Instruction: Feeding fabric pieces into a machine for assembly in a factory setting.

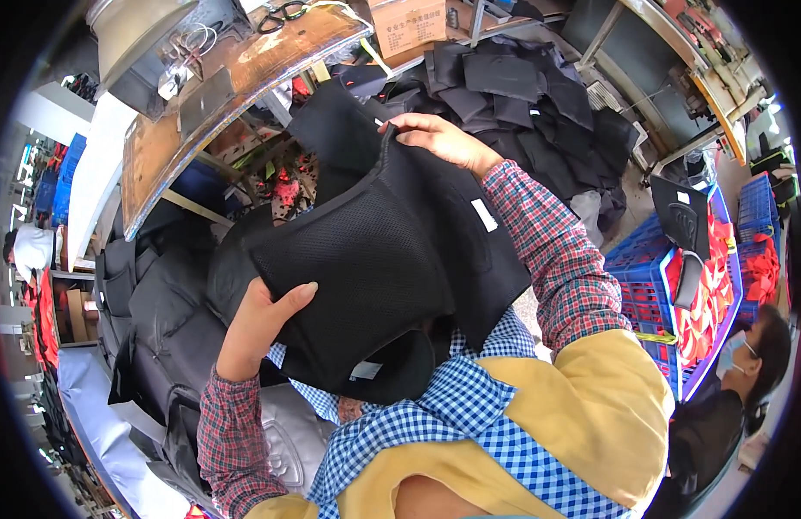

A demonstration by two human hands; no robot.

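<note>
A brown cardboard box (407, 24) is sitting at twelve o'clock. Both hands, left (260, 322) and right (435, 138), are gripping a black padded mesh fabric panel (366, 259) bearing small white rectangular labels (484, 215).

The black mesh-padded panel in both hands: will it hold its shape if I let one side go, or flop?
The black padded panel probably sags: its edges already curl between the left hand and the right hand. The mesh face looks grippy, not slippery. It seems light, held up by its edges alone.
</note>
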